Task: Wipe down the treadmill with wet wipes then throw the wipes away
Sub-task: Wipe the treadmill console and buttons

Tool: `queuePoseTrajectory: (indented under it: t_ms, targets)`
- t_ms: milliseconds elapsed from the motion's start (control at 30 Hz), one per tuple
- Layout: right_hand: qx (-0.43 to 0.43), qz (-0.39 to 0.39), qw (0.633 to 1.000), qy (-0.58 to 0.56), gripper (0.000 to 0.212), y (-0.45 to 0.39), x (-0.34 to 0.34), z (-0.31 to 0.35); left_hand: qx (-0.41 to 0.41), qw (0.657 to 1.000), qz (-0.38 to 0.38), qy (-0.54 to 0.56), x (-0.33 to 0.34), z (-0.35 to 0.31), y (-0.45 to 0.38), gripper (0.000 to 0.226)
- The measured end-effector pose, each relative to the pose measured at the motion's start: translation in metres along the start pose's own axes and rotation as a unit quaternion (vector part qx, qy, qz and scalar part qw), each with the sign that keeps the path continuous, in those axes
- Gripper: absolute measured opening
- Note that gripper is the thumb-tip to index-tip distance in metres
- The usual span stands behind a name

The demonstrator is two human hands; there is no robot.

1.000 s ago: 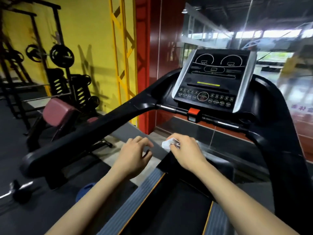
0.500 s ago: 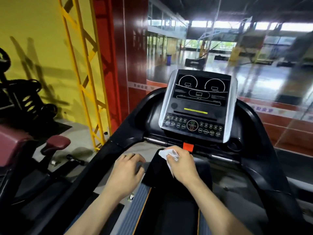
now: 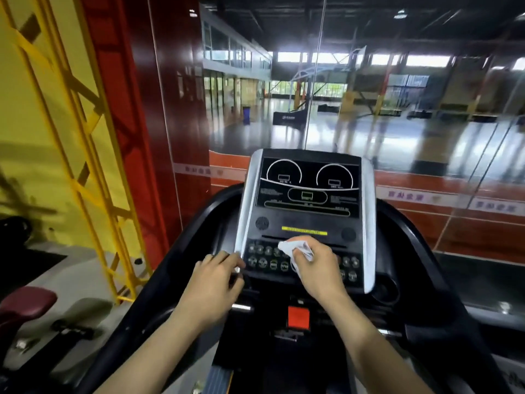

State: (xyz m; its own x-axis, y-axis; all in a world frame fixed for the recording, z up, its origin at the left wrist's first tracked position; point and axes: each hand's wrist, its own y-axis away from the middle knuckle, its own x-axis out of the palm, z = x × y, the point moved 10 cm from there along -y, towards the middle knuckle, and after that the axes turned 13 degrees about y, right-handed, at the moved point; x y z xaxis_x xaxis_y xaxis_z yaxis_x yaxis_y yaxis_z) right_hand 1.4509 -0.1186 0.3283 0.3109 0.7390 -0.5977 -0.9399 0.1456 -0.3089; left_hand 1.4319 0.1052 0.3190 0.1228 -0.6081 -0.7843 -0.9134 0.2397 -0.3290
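While gripped in R hand (image 3: 318, 268), wipe (image 3: 295, 248) sits on btn panel (image 3: 272, 264).

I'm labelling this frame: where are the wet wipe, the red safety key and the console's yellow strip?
wet wipe (image 3: 295, 249): head view, crumpled white middle.
red safety key (image 3: 298, 317): head view, centre of red face.
yellow strip (image 3: 304, 231): head view, midpoint of strip.

Both my forearms reach forward, side by side. My right hand (image 3: 315, 265) is curled, fingers pinched closed on a wad; my left hand (image 3: 213, 282) lies palm down, fingers seemingly loosely bent, gripping nothing.
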Motion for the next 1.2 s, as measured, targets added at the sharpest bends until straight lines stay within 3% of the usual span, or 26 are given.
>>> queuePoseTrajectory:
  t_ms: [167,367,567,733,900,1200]
  targets:
    - [-0.024,-0.022,0.999,-0.029,0.031,-0.101,0.002,-0.008,0.006,0.999,0.018,-0.027,0.019,0.014,-0.093,0.060]
    - [-0.039,-0.047,0.998,-0.031,0.031,-0.195,0.011,-0.004,0.016,1.000,0.002,-0.019,0.029,0.040,-0.165,0.040]
    - [-0.059,-0.090,0.994,0.020,0.030,-0.272,0.010,-0.007,0.051,0.999,-0.018,0.006,0.036,0.059,-0.240,0.063]
    - [-0.094,-0.162,0.981,0.041,0.032,-0.313,-0.001,0.018,0.093,0.995,-0.029,0.012,0.042,0.072,-0.297,0.067]
    - [-0.149,-0.233,0.951,0.137,0.037,-0.344,-0.001,0.050,0.101,0.994,-0.031,0.017,0.049,0.087,-0.329,0.069]
    - [-0.175,-0.294,0.904,0.255,0.042,-0.377,-0.005,0.044,0.122,0.990,-0.025,0.058,0.077,0.103,-0.330,0.066]
